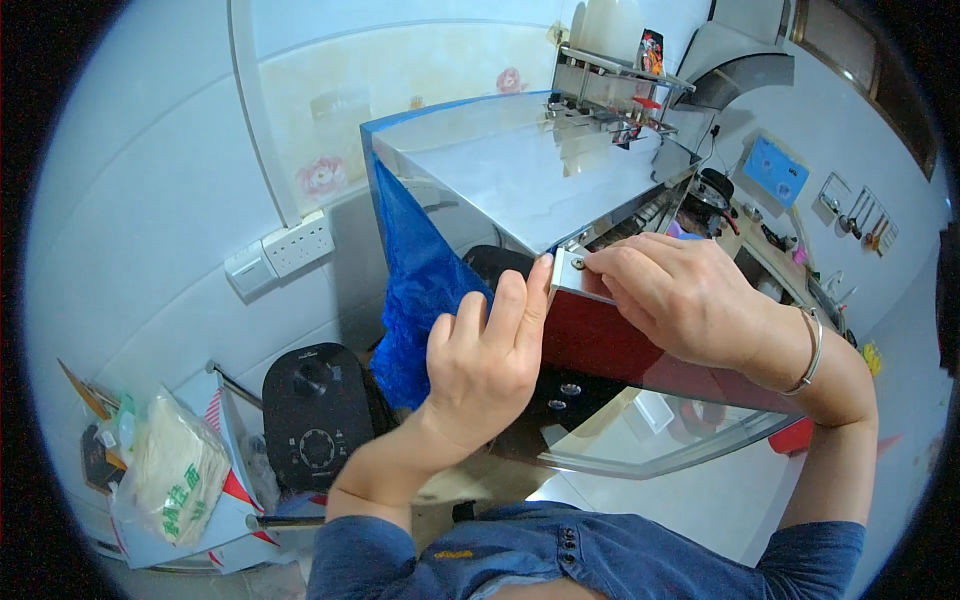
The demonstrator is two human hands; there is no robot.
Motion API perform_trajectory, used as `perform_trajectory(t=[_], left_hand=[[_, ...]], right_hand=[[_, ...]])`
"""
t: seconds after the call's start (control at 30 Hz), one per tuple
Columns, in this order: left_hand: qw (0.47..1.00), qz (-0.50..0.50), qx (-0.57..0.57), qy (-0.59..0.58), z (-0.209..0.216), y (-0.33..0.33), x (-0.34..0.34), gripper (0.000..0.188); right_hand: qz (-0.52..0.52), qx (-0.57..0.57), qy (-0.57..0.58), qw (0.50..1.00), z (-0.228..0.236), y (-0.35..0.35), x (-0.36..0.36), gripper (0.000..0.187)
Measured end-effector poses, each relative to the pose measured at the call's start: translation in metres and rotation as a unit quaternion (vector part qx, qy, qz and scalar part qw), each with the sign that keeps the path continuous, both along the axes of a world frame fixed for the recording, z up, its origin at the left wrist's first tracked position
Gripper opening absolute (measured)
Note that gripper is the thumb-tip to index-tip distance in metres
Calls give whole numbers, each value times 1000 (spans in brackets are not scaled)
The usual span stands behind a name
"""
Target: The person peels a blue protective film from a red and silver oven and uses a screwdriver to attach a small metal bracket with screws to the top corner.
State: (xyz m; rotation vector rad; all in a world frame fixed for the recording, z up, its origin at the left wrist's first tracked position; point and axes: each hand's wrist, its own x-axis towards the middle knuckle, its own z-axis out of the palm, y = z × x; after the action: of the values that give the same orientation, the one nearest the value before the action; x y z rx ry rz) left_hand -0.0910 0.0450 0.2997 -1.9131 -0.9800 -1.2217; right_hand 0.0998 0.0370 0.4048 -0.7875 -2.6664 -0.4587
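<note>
A door with a silver frame, a dark red panel and a glass lower part stands ajar on a shiny metal cabinet. At the door's upper corner, a small round screw shows in the silver end piece. My left hand has its index finger stretched along the edge of that end piece, the other fingers loosely bent and gripping nothing. Right beside the screw, my right hand is closed, fingers bent and tips together. Anything between those fingertips is hidden.
Blue plastic sheeting hangs down the cabinet's side. Below left are a black appliance with a dial and a plastic package on a rack. A socket strip is on the wall. A metal rack with containers stands atop the cabinet.
</note>
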Motion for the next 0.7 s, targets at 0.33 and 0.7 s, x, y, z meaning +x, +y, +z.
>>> perform_trajectory(t=[0.33,0.7], left_hand=[[988,-136,-44,-61,-4,10,0,41],[989,-116,26,-86,-14,17,5,38]], right_hand=[[8,5,2,1000,-1,1,-1,19],[12,12,20,1000,-4,3,2,12]])
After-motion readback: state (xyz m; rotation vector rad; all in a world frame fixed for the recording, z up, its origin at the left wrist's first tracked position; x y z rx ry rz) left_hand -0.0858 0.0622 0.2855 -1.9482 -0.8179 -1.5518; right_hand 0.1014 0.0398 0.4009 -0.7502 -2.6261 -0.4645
